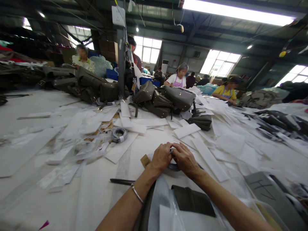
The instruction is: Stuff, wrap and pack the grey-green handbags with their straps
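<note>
My left grip (161,157) and right grip (184,158) are clamped together on a dark strap (173,167), low centre. If my fingers slip, it could vanish among the loose white paper (209,163) on the bench (31,104).

Fig.: handbag workshop, factory bldg. Long work table (24,102) w/ white paper sheets (216,141), dark handbags (163,99) centre; aproned workers (178,78) upper centre; steel roof trusses (192,35), strip light (237,12) overhead.
</note>
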Available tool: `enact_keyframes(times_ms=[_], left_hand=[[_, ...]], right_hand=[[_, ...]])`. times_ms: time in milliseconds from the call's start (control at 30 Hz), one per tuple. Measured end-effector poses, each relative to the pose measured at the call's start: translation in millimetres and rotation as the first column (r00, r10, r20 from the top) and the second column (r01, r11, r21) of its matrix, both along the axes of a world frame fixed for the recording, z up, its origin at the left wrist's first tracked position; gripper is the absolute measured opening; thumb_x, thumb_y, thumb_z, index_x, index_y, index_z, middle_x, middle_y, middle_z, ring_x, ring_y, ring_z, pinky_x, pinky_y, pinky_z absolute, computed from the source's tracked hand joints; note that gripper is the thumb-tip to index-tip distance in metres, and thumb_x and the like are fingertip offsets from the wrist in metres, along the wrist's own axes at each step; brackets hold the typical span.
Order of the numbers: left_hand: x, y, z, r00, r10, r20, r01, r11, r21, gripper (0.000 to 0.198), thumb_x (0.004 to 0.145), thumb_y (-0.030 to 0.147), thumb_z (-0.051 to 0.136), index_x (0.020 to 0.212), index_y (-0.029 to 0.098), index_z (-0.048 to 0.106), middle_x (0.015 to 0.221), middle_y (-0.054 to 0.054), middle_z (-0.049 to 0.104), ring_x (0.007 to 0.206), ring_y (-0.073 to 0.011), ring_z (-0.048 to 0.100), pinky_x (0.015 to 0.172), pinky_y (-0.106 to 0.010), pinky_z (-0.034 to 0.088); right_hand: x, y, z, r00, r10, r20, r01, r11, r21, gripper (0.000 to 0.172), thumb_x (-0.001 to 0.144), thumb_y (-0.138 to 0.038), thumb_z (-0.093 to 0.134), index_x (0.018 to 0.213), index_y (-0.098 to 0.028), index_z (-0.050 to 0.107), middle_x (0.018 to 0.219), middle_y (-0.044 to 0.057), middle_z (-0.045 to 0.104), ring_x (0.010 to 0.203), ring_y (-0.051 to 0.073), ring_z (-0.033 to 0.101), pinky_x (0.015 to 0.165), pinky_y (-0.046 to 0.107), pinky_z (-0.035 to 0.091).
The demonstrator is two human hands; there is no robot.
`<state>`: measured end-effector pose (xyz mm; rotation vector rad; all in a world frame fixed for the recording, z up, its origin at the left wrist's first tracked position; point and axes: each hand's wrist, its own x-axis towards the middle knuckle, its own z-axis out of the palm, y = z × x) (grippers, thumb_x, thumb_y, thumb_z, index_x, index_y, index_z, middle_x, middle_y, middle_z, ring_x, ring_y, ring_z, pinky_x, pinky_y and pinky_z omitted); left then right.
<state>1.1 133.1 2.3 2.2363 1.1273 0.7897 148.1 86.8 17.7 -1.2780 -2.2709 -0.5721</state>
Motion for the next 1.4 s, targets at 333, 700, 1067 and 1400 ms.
enact_keyframes(times_ms=[333,700,1067,1400], left_hand=[[-23.0,26.8,6.7,0.97,0.009,0.242,0.089,0.916,-0.391,0.032,0.088,0.044,0.046,0.079,0.016,0.06,0.075,-0.003,0.063,0.073,-0.0164,0.056,0.066,-0.025,0.044],[-0.6,37.3,-12.9,0.908,-0.012,0.419,0.364,0.52,-0.773,0.039,0.086,0.049,0.054,0.074,0.013,0.061,0.07,-0.004,0.064,0.064,-0.0153,0.059,0.067,-0.03,0.052],[12.2,43.5,7.6,0.949,-0.11,0.296,0.308,0.524,-0.794,0.021,0.08,0.026,0.067,0.067,0.014,0.057,0.058,0.003,0.056,0.051,-0.0113,0.052,0.054,-0.025,0.044],[21.8,20.3,29.9,0.897,-0.166,0.409,0.408,0.665,-0.625,0.031,0.076,0.047,0.059,0.083,0.019,0.049,0.067,0.004,0.055,0.057,-0.0139,0.054,0.057,-0.028,0.046]], right_hand=[[15.5,-7.5,-0.7,0.994,0.112,-0.015,-0.112,0.994,-0.005,0.018,0.095,-0.009,0.045,0.095,-0.018,0.06,0.105,0.01,0.069,0.1,0.022,0.063,0.086,0.035,0.052],[16.0,-16.3,15.1,0.984,0.168,0.058,-0.171,0.984,0.05,0.018,0.097,-0.011,0.045,0.089,-0.019,0.059,0.105,0.008,0.07,0.094,0.021,0.062,0.089,0.036,0.045],[14.5,-20.1,33.0,0.963,0.256,0.08,-0.253,0.966,-0.045,0.021,0.094,-0.006,0.046,0.086,-0.02,0.061,0.083,0.003,0.069,0.076,0.018,0.063,0.094,0.04,0.043],[32.8,-3.4,33.9,0.81,-0.176,-0.559,-0.14,0.868,-0.477,0.005,0.079,-0.018,0.064,0.075,-0.02,0.066,0.075,0.001,0.066,0.075,0.019,0.06,0.073,0.031,0.045]])
